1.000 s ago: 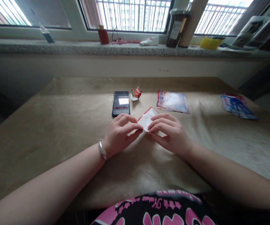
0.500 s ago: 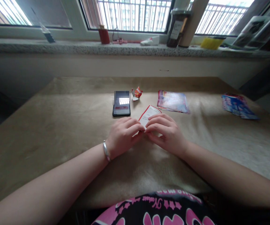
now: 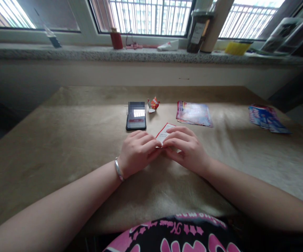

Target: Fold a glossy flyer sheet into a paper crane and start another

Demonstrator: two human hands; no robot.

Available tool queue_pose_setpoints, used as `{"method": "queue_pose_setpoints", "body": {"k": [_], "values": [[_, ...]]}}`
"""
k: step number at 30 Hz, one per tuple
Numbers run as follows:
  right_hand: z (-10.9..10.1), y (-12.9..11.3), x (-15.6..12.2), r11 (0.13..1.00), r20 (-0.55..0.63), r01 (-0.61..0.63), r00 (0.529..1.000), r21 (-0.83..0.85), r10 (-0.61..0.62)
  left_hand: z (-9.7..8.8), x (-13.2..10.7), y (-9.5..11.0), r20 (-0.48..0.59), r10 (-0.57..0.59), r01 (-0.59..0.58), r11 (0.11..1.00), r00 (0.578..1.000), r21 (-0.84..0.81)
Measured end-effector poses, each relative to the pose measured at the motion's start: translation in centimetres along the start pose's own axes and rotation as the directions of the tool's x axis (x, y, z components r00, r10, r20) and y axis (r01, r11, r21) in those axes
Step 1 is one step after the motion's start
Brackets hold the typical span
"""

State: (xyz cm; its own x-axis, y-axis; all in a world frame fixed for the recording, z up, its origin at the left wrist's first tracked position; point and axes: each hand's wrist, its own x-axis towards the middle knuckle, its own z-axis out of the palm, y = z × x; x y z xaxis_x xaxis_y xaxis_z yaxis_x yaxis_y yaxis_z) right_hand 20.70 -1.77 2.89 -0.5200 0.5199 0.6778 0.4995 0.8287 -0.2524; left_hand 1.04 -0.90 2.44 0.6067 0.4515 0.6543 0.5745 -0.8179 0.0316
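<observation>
A small white paper with a red edge point(image 3: 164, 132) lies on the tan table point(image 3: 62, 140) in front of me. Both hands pinch it where their fingertips meet. My left hand point(image 3: 137, 151), with a silver bracelet on its wrist, has curled fingers pressing on the paper's near left side. My right hand point(image 3: 186, 147) covers the paper's right part with bent fingers. Only the paper's far corner shows between the hands.
Just beyond the hands lies a black phone point(image 3: 136, 117) with a lit screen. A small folded red paper piece point(image 3: 153, 104) sits behind it. Colourful paper sheets point(image 3: 193, 113) lie to the right, more sheets point(image 3: 267, 118) far right. The window sill point(image 3: 140, 54) holds several items.
The hands have drawn closer together over the paper. Less of the paper shows now, and its visible far corner has become shorter, as it folds under the fingers.
</observation>
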Motion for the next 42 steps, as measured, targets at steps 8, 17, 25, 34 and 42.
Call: {"method": "queue_pose_setpoints", "body": {"k": [8, 17, 25, 34, 42], "values": [[-0.06, -0.23, 0.21, 1.000, 0.031, 0.005, 0.999, 0.009, -0.005, -0.18, -0.11, 0.11, 0.046, 0.021, -0.020, 1.000, 0.999, -0.016], [-0.12, -0.05, 0.32, 1.000, 0.069, -0.006, 0.998, 0.025, 0.005, -0.08, 0.08, 0.18, 0.043, 0.057, -0.056, 0.998, 0.997, -0.032], [-0.06, 0.05, 0.11, 0.998, 0.073, -0.022, 0.997, -0.056, 0.026, -0.10, -0.01, -0.02, 0.031, 0.053, -0.051, 0.998, 0.998, -0.046], [-0.07, 0.25, -0.08, 0.994, 0.074, -0.030, 0.997, -0.105, 0.038, 0.12, -0.11, -0.29, 0.024, 0.044, -0.042, 0.998, 0.999, -0.051], [-0.13, 0.24, 0.00, 0.992, 0.082, -0.037, 0.996, -0.119, 0.047, 0.13, -0.20, -0.33, 0.047, 0.036, -0.033, 0.998, 0.998, -0.049]]}}
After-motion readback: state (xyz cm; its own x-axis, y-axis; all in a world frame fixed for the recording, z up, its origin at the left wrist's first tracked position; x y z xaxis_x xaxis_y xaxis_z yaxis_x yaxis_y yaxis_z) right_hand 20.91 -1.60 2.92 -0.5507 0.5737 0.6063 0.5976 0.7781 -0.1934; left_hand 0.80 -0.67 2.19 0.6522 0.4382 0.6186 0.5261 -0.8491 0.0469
